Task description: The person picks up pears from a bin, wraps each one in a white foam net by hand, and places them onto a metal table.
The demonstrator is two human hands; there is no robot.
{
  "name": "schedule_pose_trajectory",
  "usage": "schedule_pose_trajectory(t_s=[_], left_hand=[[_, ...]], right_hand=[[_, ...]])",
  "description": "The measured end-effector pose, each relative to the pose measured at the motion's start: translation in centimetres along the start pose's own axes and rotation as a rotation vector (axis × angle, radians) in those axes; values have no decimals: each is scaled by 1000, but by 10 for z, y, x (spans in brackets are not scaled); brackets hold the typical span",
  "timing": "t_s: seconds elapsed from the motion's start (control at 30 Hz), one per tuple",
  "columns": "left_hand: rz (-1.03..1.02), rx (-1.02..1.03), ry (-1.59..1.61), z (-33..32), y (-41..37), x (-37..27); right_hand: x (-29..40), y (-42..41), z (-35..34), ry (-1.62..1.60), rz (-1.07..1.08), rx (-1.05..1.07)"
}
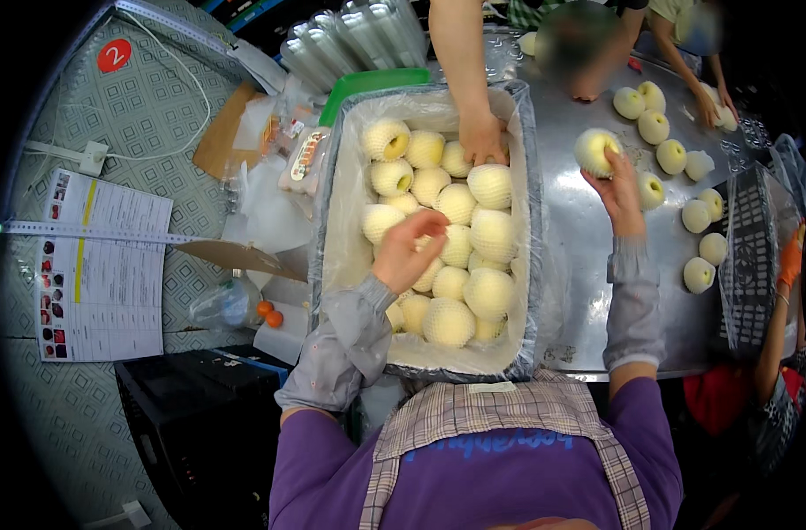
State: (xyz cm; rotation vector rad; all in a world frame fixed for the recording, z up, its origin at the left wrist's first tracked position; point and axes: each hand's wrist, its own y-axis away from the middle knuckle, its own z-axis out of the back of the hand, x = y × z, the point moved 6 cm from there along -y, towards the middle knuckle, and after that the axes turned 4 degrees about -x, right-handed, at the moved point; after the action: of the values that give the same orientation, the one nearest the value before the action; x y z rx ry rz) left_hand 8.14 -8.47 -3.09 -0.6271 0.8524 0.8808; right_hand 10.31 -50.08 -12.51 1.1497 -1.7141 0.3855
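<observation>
Pale round fruits in white foam nets (449,322) fill a plastic-lined crate (527,218) before me. Over the crate's left half hangs my left hand (411,248), fingers curled and apart; I see nothing held in it. Out over the metal table, my right hand (618,192) grips a netted yellow fruit (596,151), with another netted fruit (651,190) on the table just beside it. Across the crate's far end, another person's hand (483,136) reaches in among the fruits.
More netted fruits (696,215) lie on the metal table (568,278). At its right stands a black slatted crate (750,258). Co-workers' hands (707,106) are at the far side. Clear plastic containers (356,43), a green tray (376,78) and two small orange fruits (270,315) are at the left.
</observation>
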Motion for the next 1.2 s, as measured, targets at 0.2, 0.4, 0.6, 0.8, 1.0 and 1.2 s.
schedule_pose_trajectory(t_s=[0.2,0.4,0.6,0.8,1.0,1.2], left_hand=[[-14,159,-168,-58,-10,0],[121,99,-388,-96,-22,8],[332,207,-309,-101,-38,15],[631,117,550,-66,-29,41],[355,-97,1034,-12,-32,-22],[119,-196,782,5,-17,-40]], right_hand=[[-90,-126,43,414,-83,-147],[-124,-205,-17,679,67,-116],[-113,-240,3,1195,243,-229],[-29,-146,-37,742,548,-193],[44,112,-159,324,258,526],[51,214,-208,767,788,516]])
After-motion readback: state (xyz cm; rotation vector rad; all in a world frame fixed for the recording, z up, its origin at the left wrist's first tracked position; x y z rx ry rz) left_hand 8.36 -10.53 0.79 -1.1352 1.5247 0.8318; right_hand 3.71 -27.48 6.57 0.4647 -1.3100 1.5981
